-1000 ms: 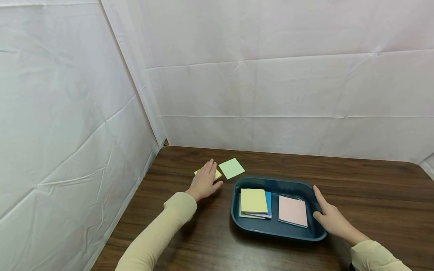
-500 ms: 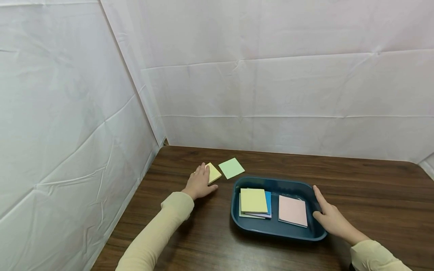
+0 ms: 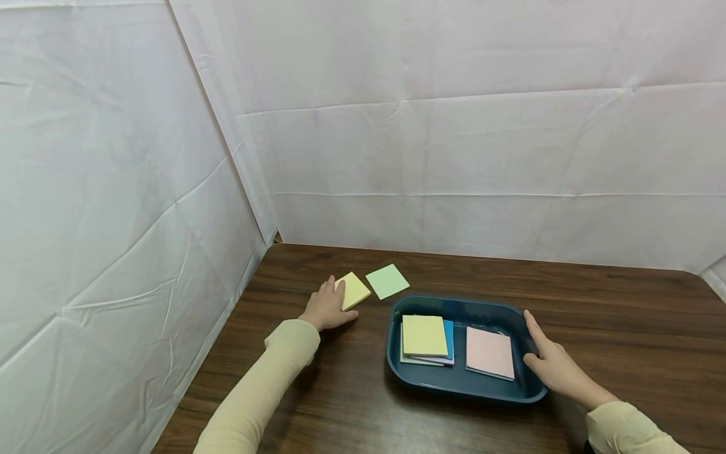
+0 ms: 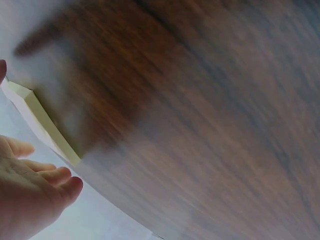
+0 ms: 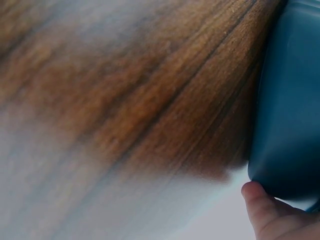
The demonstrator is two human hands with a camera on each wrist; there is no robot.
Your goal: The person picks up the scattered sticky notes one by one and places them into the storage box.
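Grip, L: left hand (image 3: 328, 309) lies flat, fingers relaxed, fingertips touching near-left edge of yellow note pad (image 3: 353, 290), lower centre-left of head view; pad flat on wooden table (image 3: 595, 302), nothing pinched; Grip, R: right hand (image 3: 553, 362) fingers straight, pressed to right rim of blue tray (image 3: 462, 388), lower centre-right; green note (image 3: 387, 281) just right of yellow pad; tray holds 1 yellow-topped stack (image 3: 424, 336) left, 1 pink pad (image 3: 490, 353) right; white cloth backdrop (image 3: 454, 139) behind.
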